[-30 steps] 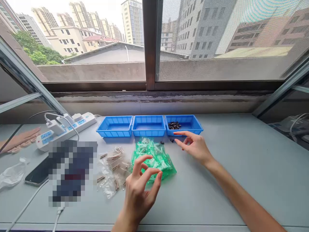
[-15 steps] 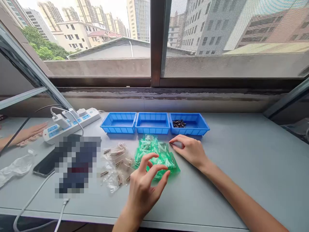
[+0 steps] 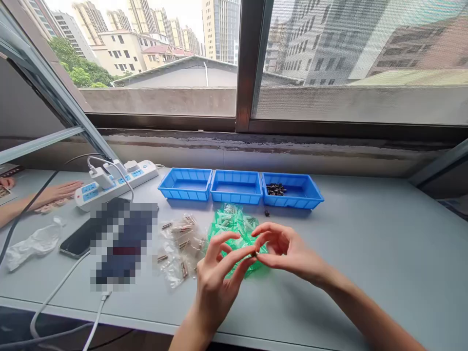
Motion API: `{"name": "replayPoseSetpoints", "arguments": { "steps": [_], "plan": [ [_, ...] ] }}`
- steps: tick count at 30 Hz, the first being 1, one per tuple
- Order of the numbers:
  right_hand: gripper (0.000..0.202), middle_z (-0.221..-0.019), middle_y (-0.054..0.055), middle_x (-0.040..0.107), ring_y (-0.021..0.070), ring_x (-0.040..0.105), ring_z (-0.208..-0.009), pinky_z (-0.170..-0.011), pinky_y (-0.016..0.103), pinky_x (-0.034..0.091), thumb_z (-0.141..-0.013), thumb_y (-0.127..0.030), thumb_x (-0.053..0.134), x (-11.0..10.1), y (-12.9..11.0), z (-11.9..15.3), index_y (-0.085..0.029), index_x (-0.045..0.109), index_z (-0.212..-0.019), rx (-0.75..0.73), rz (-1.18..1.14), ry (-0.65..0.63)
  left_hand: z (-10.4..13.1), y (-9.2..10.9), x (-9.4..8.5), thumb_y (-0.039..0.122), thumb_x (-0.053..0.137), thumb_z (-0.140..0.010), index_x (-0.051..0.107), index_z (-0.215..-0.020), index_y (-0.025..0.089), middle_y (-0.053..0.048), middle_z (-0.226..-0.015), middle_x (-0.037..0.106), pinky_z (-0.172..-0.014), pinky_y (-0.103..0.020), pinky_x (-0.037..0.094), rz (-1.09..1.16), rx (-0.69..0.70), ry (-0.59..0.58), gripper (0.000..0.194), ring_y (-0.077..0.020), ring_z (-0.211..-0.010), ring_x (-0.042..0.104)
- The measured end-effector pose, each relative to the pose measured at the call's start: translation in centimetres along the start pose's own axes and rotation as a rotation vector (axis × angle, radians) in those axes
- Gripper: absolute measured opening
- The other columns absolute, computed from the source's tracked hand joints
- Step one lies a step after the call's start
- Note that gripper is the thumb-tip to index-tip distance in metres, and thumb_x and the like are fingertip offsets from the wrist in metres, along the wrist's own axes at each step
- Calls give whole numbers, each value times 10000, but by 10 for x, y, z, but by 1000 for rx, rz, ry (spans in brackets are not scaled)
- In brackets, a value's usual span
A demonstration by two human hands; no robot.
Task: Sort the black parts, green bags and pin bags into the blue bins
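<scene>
My left hand is closed in a pinch, thumb and index finger on a small dark piece. From the right, the fingertips of my right hand pinch the same piece; its kind is too small to make out. Both hands are above the near right part of a green plastic bag, which holds small clear packets of thin metal parts. Left of it lie clear plastic bags with short metal pins. A small black part rests on the table beyond my right hand.
Three blue bins stand in a row: left, middle and right, the last holding several small dark parts. A power strip, phone, cables and crumpled plastic lie left, near another person's hand.
My right hand has moved from beside the green bag's far right edge towards me, meeting my left fingertips. My left thumb and index finger have closed on the small dark piece.
</scene>
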State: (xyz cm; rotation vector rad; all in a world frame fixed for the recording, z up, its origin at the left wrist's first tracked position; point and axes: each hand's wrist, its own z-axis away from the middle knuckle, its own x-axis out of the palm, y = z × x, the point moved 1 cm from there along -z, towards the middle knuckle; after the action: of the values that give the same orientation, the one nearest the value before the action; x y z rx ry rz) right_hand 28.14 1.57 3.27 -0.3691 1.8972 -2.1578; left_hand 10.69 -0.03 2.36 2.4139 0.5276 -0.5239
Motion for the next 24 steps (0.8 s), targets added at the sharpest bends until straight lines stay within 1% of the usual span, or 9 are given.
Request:
{"name": "replayPoseSetpoints", "arguments": {
  "steps": [5,8,11,13,15,17,18,21,24],
  "plan": [
    [390,-713,-12,633,50,327,-455,-440,209,293,-616,-405,785,3,-2,0,-205,621,-908,30,-66,-16,-2,1,0,179,557,-906,658,-953,241,-43,-1031,523,-503,-208,508,21,-26,-10,128,-65,-609,566],
    [355,-734,-11,622,50,334,-467,-450,211,292,-652,-421,769,3,-2,0,-201,633,-896,10,-59,3,-3,2,2,224,591,-888,635,-885,214,-48,-1023,534,-512,-221,519,12,-53,0,45,-69,-592,570],
    [326,-778,-5,608,60,364,-490,-461,221,297,-711,-480,717,6,-2,0,-205,664,-877,-17,-37,3,-2,1,3,240,596,-881,618,-864,212,-51,-1019,559,-490,-216,512,-17,-78,-12,40,-76,-584,578],
    [350,-712,-18,567,69,361,-492,-462,229,287,-731,-530,684,7,-2,0,-206,679,-864,-22,-20,7,-2,0,2,233,594,-878,621,-888,218,-51,-1020,568,-481,-211,506,-44,-99,-11,33,-77,-580,576],
    [401,-562,-54,452,73,296,-465,-445,233,238,-732,-582,658,6,-2,-1,-201,687,-855,-11,3,29,-3,0,1,234,603,-871,626,-904,219,-50,-1014,567,-484,-212,507,-58,-116,6,43,-77,-576,569],
    [446,-486,-78,341,75,230,-451,-431,237,189,-724,-621,642,1,-1,-3,-195,694,-844,-2,20,84,-3,-1,1,236,615,-866,637,-859,217,-49,-1008,559,-500,-219,514,-60,-114,28,30,-83,-594,574],
    [458,-482,-78,336,74,220,-450,-428,238,181,-717,-632,643,-3,0,-4,-193,697,-837,-6,21,126,-2,-1,1,237,621,-864,644,-822,217,-50,-1008,556,-509,-224,515,-59,-108,34,52,-89,-610,580],
    [463,-592,-34,499,58,265,-440,-414,231,222,-680,-636,673,-20,2,-8,-195,706,-819,-41,-3,295,-1,-2,2,220,615,-869,666,-761,220,-53,-1011,559,-496,-223,497,-56,-70,23,119,-99,-635,584],
    [466,-712,6,605,48,325,-424,-390,225,266,-646,-629,701,-40,5,-12,-197,710,-819,-58,-7,463,0,-3,3,167,584,-883,682,-824,224,-54,-1016,569,-479,-210,480,-67,-19,3,127,-88,-616,562]
  ]
}}
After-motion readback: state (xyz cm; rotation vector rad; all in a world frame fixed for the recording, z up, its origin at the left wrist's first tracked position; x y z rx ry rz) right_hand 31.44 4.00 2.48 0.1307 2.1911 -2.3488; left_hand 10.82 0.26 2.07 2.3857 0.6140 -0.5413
